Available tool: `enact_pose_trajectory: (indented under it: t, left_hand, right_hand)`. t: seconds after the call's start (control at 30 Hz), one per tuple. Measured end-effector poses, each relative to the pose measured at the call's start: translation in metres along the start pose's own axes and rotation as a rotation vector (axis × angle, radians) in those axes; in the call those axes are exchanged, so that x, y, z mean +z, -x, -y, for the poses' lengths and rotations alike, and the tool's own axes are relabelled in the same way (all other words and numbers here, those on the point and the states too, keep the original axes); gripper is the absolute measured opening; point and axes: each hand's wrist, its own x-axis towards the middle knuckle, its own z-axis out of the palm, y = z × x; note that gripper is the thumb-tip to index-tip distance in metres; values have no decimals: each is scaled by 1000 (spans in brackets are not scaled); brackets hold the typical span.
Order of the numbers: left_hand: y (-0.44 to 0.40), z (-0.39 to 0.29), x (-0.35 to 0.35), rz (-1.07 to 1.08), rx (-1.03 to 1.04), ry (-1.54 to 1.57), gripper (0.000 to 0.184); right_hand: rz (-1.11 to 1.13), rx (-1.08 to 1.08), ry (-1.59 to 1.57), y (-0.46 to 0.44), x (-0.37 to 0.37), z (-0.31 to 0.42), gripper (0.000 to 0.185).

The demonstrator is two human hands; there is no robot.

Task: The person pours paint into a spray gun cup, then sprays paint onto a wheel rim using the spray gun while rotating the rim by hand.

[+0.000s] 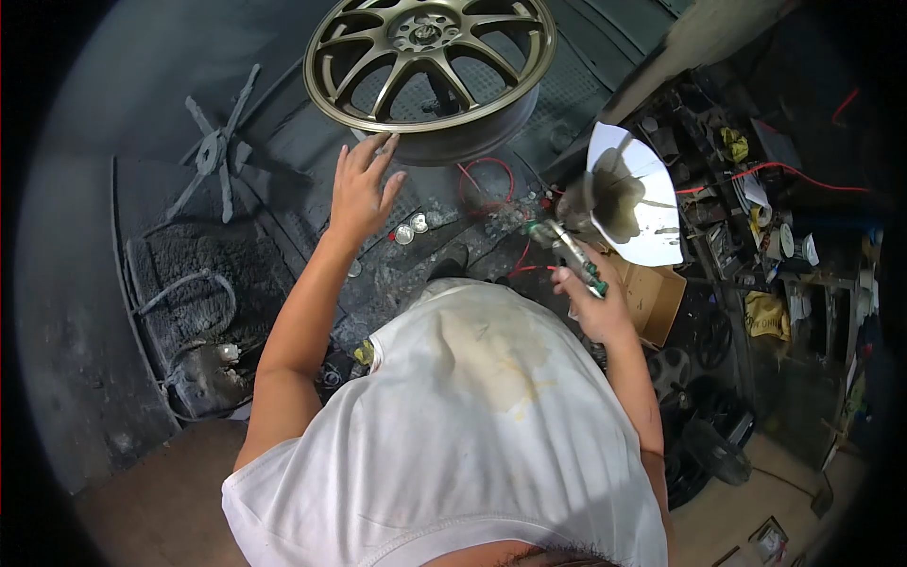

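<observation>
Leftmost, a grey, star-shaped frame (212, 153) with several flat arms stands near the dark wall, above the left side of the floor (402, 279); below it lies a shaggy dark mat (203, 269).

Next comes the left hand (362, 192), raised with its palm turned away from the camera. Its fingers are spread, the thumb well apart from the rest, and nothing is in their grip. The fingertips reach the near lip of a bronze wheel (425, 36); whether they touch the metal or stop just beside it, I cannot tell.

The wheel is toward the far edge of the floor, raised above it, with its spoked face tilted up toward the camera and its barrel underneath. Being round, it has no long axis, though its outline looks widest from left to right. Two small round tins (404, 233) sit on the floor below it.

Farther right, the right hand (605, 304) has its fingers wrapped around a silver and green spray gun (572, 251). The gun's long axis slants from upper left, toward the floor's middle, down to lower right into the grip; which end is the nozzle is too blurred to tell.

Just beyond this hand are a stained white paper cone (654, 194), its wide mouth showing, and a cardboard box (657, 300). Cluttered shelves (803, 279) line the right edge.
</observation>
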Motion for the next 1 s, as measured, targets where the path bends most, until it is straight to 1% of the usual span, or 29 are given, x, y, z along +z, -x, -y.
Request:
enact_pose_trajectory:
  t: [0.07, 0.13, 0.2, 0.27, 0.33, 0.37, 0.4, 0.47, 0.53, 0.6, 0.67, 0.7, 0.8, 0.9, 0.93, 1.0]
  left_hand:
    - [-1, 1, -1, -13, 9, 0, 55]
    - [-5, 4, -4, -22, 22, 30, 55]
    - [-8, 8, -3, -31, 37, 61, 55]
    - [-11, 12, -2, -14, 36, 30, 56]
    - [-12, 16, 1, -7, 41, 34, 55]
    - [-13, 17, 2, -4, 42, 36, 55]
    - [-13, 18, 3, -2, 51, 36, 55]
    - [-12, 18, 3, -9, 45, 51, 55]
    - [-12, 20, 5, -16, 56, 57, 55]
    - [-12, 20, 5, -23, 68, 65, 54]
    - [-14, 21, 3, -19, 77, 92, 52]
    - [-15, 20, 2, -18, 85, 91, 52]
    - [-14, 20, 1, -26, 85, 136, 49]
    - [-16, 20, 1, -19, 94, 121, 48]
    - [-16, 21, 1, -5, 83, 128, 47]
    - [-16, 21, 1, 13, 82, 134, 47]
  right_hand:
    - [-134, -13, 79, -3, -11, -6, 50]
    - [-250, 74, 114, -1, -24, -1, 49]
    - [-313, -49, 108, -4, -37, -7, 50]
    - [-350, -53, 94, -4, -37, -1, 51]
    - [-436, -89, 84, -6, -35, 0, 50]
    - [-369, -48, 118, -4, -37, 1, 49]
    - [-376, -47, 113, -1, -32, 4, 49]
    - [-212, 89, 3, 10, -13, 10, 49]
    - [-83, 68, -127, 19, 4, 18, 52]
    - [15, 18, -111, 24, 9, 13, 52]
    - [-27, -27, -65, 25, 7, 4, 53]
    - [-128, -6, 74, 25, 0, -1, 53]
    - [-337, 18, 225, 29, -22, -5, 51]
    - [-439, -116, 142, 26, -32, 1, 50]
    - [-448, -115, 137, 28, -30, 7, 50]
    - [-397, 39, 24, 31, -24, 15, 46]
